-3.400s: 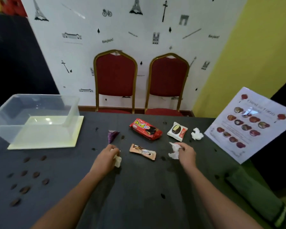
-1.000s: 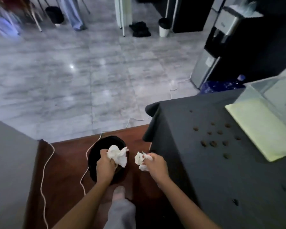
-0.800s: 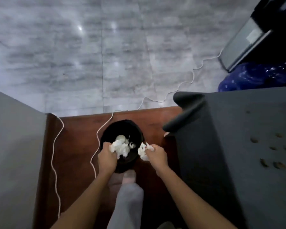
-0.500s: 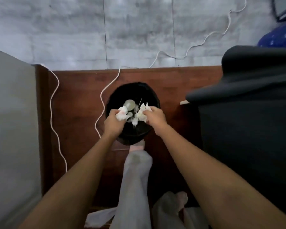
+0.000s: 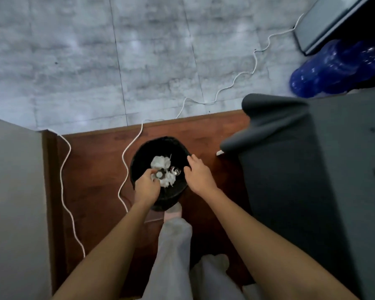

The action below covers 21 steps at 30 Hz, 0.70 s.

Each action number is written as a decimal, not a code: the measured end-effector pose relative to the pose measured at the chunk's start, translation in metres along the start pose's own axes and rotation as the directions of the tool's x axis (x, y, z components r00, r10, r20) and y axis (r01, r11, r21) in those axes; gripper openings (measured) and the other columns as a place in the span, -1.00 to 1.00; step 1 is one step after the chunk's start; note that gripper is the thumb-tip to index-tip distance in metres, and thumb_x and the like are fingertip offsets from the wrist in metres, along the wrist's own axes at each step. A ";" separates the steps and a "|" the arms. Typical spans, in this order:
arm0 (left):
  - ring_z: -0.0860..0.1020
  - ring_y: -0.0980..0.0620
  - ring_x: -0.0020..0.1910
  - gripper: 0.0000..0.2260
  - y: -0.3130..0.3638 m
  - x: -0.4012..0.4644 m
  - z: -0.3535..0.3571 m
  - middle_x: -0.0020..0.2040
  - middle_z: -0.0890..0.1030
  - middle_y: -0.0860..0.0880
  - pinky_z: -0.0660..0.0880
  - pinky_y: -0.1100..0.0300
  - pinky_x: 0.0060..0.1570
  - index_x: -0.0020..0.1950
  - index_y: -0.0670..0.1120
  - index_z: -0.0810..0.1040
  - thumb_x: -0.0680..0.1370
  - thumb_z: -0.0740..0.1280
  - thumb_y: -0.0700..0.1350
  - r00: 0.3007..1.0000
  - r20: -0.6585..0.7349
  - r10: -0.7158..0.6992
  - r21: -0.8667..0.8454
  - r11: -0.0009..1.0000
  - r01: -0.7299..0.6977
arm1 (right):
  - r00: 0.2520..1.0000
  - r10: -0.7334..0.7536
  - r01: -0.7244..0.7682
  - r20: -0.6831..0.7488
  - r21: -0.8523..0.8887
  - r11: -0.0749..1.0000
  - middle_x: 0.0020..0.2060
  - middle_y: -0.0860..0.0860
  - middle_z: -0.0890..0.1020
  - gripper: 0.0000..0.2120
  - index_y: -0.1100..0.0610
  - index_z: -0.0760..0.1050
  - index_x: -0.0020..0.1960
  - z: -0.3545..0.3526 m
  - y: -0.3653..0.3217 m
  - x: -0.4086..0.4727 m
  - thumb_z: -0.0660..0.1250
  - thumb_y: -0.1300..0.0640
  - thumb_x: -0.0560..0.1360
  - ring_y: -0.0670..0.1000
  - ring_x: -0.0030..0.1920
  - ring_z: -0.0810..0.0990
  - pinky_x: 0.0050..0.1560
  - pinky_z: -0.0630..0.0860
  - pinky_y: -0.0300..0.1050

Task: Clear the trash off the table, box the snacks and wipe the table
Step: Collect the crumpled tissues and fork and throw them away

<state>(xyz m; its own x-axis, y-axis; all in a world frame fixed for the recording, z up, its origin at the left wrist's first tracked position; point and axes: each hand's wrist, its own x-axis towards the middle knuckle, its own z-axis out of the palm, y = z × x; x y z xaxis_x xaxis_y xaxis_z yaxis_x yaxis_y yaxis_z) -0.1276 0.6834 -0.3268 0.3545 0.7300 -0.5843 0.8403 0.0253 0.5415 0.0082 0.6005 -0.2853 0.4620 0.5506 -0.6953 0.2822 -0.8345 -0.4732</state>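
Fingers of the right hand (image 5: pixel 198 173) now spread empty; left hand (image 5: pixel 146 187) fingers curl, grip unclear. Crumpled tissues (image 5: pixel 162 169) dropped into the black bin (image 5: pixel 139 161) (floor, beside the counter (image 5: pixel 333 169)): snacks next.

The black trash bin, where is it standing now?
In the head view the black trash bin stands on the brown floor strip, centre, left of the dark-clothed table, beneath both hands.

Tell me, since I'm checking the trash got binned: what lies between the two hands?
In the head view, crumpled white tissues inside the black bin lie between the left hand and right hand.
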 end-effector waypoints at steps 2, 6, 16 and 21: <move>0.56 -0.11 -0.11 -0.69 0.014 -0.022 -0.009 0.07 0.62 -0.16 0.41 0.12 -0.18 0.26 -0.11 0.49 0.53 0.19 -0.25 0.997 -0.005 0.077 0.046 0.996 -0.077 | 0.995 -0.069 0.063 -0.077 -0.072 0.995 0.56 0.03 0.06 -0.51 0.14 0.09 0.55 -0.013 -0.001 -0.027 0.03 0.08 0.64 0.06 0.55 -0.03 0.50 0.08 0.04; 0.50 -0.21 0.18 -0.66 0.047 -0.070 -0.017 0.23 0.53 -0.19 0.43 -0.02 0.11 0.30 -0.15 0.46 0.53 0.20 -0.24 0.953 -0.039 0.299 0.142 0.946 -0.291 | 0.952 -0.208 0.145 -0.223 -0.271 0.952 0.56 0.04 0.07 -0.49 0.14 0.10 0.54 -0.043 0.007 -0.085 0.06 0.06 0.63 0.07 0.55 -0.01 0.48 0.12 0.08; 0.22 -0.12 0.46 -0.58 0.162 -0.185 0.024 0.46 0.31 -0.14 0.13 -0.05 0.41 0.44 -0.14 0.31 0.57 0.19 -0.19 0.639 0.087 0.764 0.408 0.558 -0.723 | 0.803 -0.225 0.070 -0.552 -0.287 0.955 0.56 0.00 0.05 -0.49 0.10 0.08 0.55 -0.137 0.085 -0.244 0.05 0.04 0.63 0.03 0.55 -0.04 0.47 0.07 0.07; 0.23 -0.11 0.47 -0.59 0.214 -0.248 0.071 0.47 0.30 -0.13 0.15 -0.04 0.40 0.44 -0.15 0.32 0.58 0.19 -0.17 0.427 0.189 0.885 0.401 0.327 -0.856 | 0.721 -0.117 -0.010 -0.683 -0.178 0.984 0.56 0.01 0.07 -0.50 0.11 0.07 0.56 -0.164 0.156 -0.318 0.03 0.02 0.65 0.03 0.55 -0.05 0.49 0.05 0.06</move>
<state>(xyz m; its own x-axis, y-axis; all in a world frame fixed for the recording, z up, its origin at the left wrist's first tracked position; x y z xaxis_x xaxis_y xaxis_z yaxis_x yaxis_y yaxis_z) -0.0068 0.4592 -0.1091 0.9719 0.2049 0.1157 0.1360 -0.8903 0.4346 0.0433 0.2911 -0.0491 0.8745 0.4789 -0.0765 0.4230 -0.8304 -0.3626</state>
